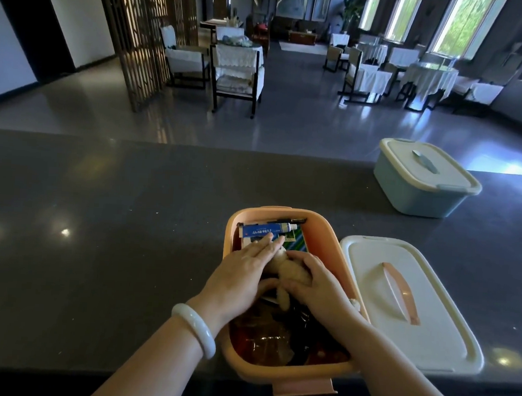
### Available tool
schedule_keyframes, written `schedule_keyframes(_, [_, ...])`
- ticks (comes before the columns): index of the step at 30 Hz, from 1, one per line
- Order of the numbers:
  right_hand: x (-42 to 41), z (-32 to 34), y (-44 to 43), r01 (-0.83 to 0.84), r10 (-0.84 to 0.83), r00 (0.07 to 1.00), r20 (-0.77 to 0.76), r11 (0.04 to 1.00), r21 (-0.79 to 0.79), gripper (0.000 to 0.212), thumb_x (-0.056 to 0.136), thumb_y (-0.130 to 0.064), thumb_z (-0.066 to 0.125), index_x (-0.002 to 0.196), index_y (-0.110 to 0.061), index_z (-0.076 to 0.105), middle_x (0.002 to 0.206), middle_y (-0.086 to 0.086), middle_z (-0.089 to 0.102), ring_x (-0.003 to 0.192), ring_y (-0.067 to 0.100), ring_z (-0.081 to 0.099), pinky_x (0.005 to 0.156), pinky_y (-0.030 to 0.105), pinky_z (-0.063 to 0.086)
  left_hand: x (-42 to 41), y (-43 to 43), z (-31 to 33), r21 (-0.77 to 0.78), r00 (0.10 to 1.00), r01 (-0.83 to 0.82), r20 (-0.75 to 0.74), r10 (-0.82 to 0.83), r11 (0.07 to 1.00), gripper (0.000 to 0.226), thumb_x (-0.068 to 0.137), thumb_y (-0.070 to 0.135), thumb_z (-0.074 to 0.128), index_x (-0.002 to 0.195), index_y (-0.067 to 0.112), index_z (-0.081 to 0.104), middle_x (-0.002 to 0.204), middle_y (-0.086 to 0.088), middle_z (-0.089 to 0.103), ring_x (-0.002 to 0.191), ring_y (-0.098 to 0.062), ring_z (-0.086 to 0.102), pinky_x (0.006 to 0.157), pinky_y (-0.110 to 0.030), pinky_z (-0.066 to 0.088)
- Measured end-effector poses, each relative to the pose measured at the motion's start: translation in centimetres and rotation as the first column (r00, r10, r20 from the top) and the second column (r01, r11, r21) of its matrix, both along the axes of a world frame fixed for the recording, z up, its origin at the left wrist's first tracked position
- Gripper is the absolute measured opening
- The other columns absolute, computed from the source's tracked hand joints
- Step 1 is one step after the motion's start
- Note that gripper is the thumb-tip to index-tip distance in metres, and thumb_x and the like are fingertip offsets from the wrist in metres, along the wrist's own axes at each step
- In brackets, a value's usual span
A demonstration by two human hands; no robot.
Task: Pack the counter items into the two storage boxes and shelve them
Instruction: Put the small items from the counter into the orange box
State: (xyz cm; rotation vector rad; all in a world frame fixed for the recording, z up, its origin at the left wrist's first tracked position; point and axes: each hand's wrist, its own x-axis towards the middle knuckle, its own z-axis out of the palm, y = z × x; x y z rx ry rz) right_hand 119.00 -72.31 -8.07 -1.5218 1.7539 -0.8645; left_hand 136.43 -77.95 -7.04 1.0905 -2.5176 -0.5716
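Observation:
An open pink storage box [321, 242] sits at the counter's near edge, filled with items. Both hands are inside it on a small beige plush toy [280, 262]. My left hand [242, 272] lies over the toy with straight fingers reaching a blue-and-white tube box [259, 230]. My right hand [312, 278] curls around the toy's right side. A black pen [286, 220] lies along the box's far wall, and a green packet [296, 242] lies under the tube box. Dark wrapped items fill the near half. The box's white lid [406, 304] with a pink handle lies just right of it.
A blue storage box [420, 193] with its white lid closed stands at the counter's far right. The dark counter [96, 232] stretches left. Beyond it is a dining room with chairs and covered tables.

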Motion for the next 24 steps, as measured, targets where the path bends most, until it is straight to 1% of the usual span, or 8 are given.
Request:
schedule_keyframes(2, [0.3, 0.2, 0.0, 0.031, -0.031, 1.0, 0.003, 0.999, 0.021, 0.059, 0.084, -0.029, 0.073, 0.135, -0.033, 0.045, 0.135, -0.013, 0.043, 0.124, 0.01, 0.044, 0.106, 0.039, 0.043, 0.1, -0.2, 0.1, 0.025, 1.0, 0.024, 0.004, -0.024, 0.999, 0.073, 0.098, 0.019, 0.051, 0.153, 0.037, 0.007, 0.162, 0.009, 0.006, 0.148, -0.009, 0.008, 0.116, -0.024, 0.006])
schedule_keyframes(5, [0.3, 0.6, 0.4, 0.049, -0.052, 0.977, -0.207, 0.999, -0.018, 0.06, 0.088, -0.034, 0.067, 0.141, -0.03, 0.039, 0.145, -0.013, 0.034, 0.134, 0.011, 0.031, 0.114, 0.037, 0.031, 0.2, -1.2, -0.2, 0.017, 0.999, 0.033, 0.005, -0.033, 0.999, 0.07, 0.098, 0.019, 0.051, 0.153, 0.038, 0.012, 0.161, 0.007, 0.012, 0.148, -0.012, 0.013, 0.121, -0.034, 0.016])
schedule_keyframes(7, [0.0, 0.6, 1.0, 0.054, -0.055, 0.959, -0.277, 0.998, -0.01, 0.061, 0.091, -0.032, 0.063, 0.145, -0.029, 0.034, 0.152, -0.011, 0.028, 0.14, 0.012, 0.023, 0.118, 0.034, 0.023, 0.1, -2.1, -0.4, -0.036, 1.0, 0.017, -0.008, -0.017, 0.999, 0.066, 0.098, 0.013, 0.052, 0.152, 0.037, 0.021, 0.159, 0.006, 0.022, 0.146, -0.011, 0.02, 0.12, -0.029, 0.018])
schedule_keyframes(9, [0.1, 0.3, 1.4, 0.041, -0.026, 0.967, -0.254, 0.998, 0.054, 0.067, 0.093, -0.031, 0.061, 0.149, -0.033, 0.024, 0.158, -0.011, 0.018, 0.146, 0.012, 0.013, 0.121, 0.035, 0.015, 0.0, -2.6, -0.3, -0.071, 0.999, 0.01, -0.031, -0.012, 0.997, 0.068, 0.095, 0.008, 0.054, 0.15, 0.036, 0.027, 0.157, 0.008, 0.028, 0.144, -0.007, 0.024, 0.116, -0.023, 0.016])
schedule_keyframes(13, [0.4, 0.0, 1.7, 0.006, 0.018, 0.969, -0.247, 0.995, 0.096, 0.08, 0.093, -0.034, 0.06, 0.152, -0.037, 0.005, 0.16, -0.016, -0.005, 0.147, 0.005, -0.011, 0.122, 0.039, 0.002, 0.2, -2.8, -0.3, -0.093, 0.997, 0.012, -0.076, -0.019, 0.996, 0.074, 0.089, -0.005, 0.054, 0.147, 0.037, 0.034, 0.154, 0.012, 0.033, 0.141, -0.002, 0.027, 0.107, -0.005, 0.005])
schedule_keyframes(19, [0.4, 0.4, 1.5, -0.047, 0.063, 0.939, -0.339, 0.997, 0.055, 0.078, 0.091, -0.058, 0.046, 0.144, -0.051, -0.011, 0.158, -0.02, -0.018, 0.144, 0.0, -0.021, 0.122, 0.037, -0.002, 0.5, -3.2, -0.7, -0.059, 0.993, 0.078, -0.08, -0.083, 0.995, 0.075, 0.093, 0.011, 0.059, 0.15, 0.043, 0.021, 0.157, 0.015, 0.025, 0.144, -0.004, 0.021, 0.117, -0.021, 0.014])
schedule_keyframes(22, [0.8, -0.1, 1.3, -0.078, 0.099, 0.927, -0.362, 0.994, 0.074, 0.075, 0.08, -0.078, 0.026, 0.142, -0.056, -0.01, 0.159, -0.021, -0.013, 0.143, -0.004, -0.021, 0.123, 0.039, 0.001, 0.7, -3.1, -0.6, -0.064, 0.993, 0.086, -0.077, -0.091, 0.994, 0.073, 0.095, 0.017, 0.057, 0.151, 0.042, 0.018, 0.157, 0.014, 0.022, 0.144, -0.002, 0.019, 0.115, -0.018, 0.01])
schedule_keyframes(24, [0.7, -0.6, 1.2, -0.064, 0.093, 0.924, -0.372, 0.994, 0.09, 0.075, 0.086, -0.072, 0.03, 0.147, -0.052, -0.008, 0.16, -0.021, -0.009, 0.143, -0.005, -0.018, 0.123, 0.037, 0.003, 0.7, -2.9, -0.6, -0.072, 0.994, 0.074, -0.076, -0.079, 0.995, 0.072, 0.096, 0.019, 0.056, 0.151, 0.043, 0.017, 0.157, 0.015, 0.022, 0.142, -0.002, 0.02, 0.111, -0.014, 0.007])
